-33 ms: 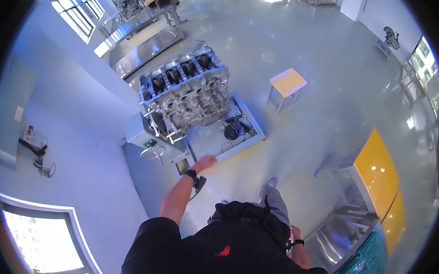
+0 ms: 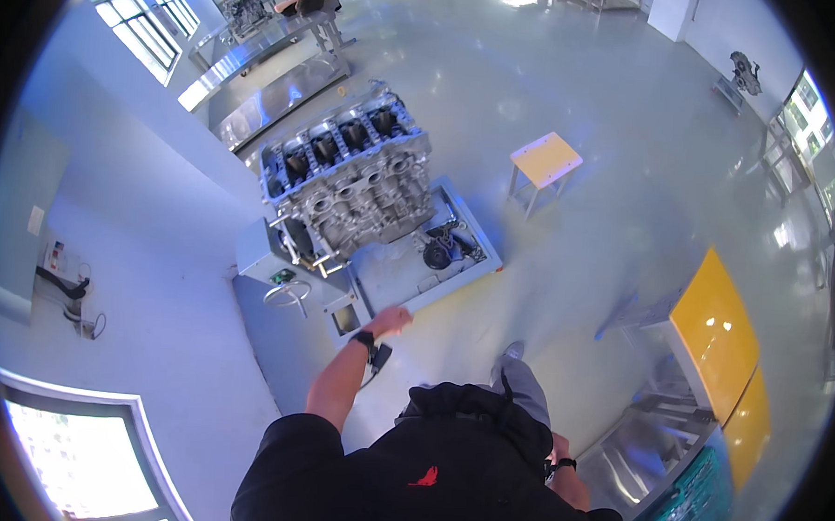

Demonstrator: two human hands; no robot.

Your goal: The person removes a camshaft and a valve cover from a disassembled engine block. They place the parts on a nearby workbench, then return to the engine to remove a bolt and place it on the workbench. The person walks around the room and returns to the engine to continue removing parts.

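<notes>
My left hand (image 2: 392, 321) hangs over the floor, just in front of the near edge of a wheeled engine stand (image 2: 463, 283). Its fingers look loosely curled in, and nothing shows in them. A black band circles that wrist, with a small black box (image 2: 382, 357) and a cable beside it. Low by my right hip is my right hand (image 2: 560, 446), also banded at the wrist; its fingers are too small and hidden to read. Mounted on the stand is a bare metal engine block (image 2: 356, 179), cylinder bores upward, apart from both hands.
A handwheel (image 2: 287, 295) sticks out at the stand's near left. Dark parts (image 2: 441, 250) lie in its tray. Beyond it stands a yellow-topped stool (image 2: 546, 160). To the right are a yellow-topped bench (image 2: 713, 315) and a teal tool tray (image 2: 691, 505). A wall borders the left.
My left hand sits slightly lower, a little farther from the stand. The engine and stand appear shifted slightly left in view. My right hand looks nearly unchanged.
</notes>
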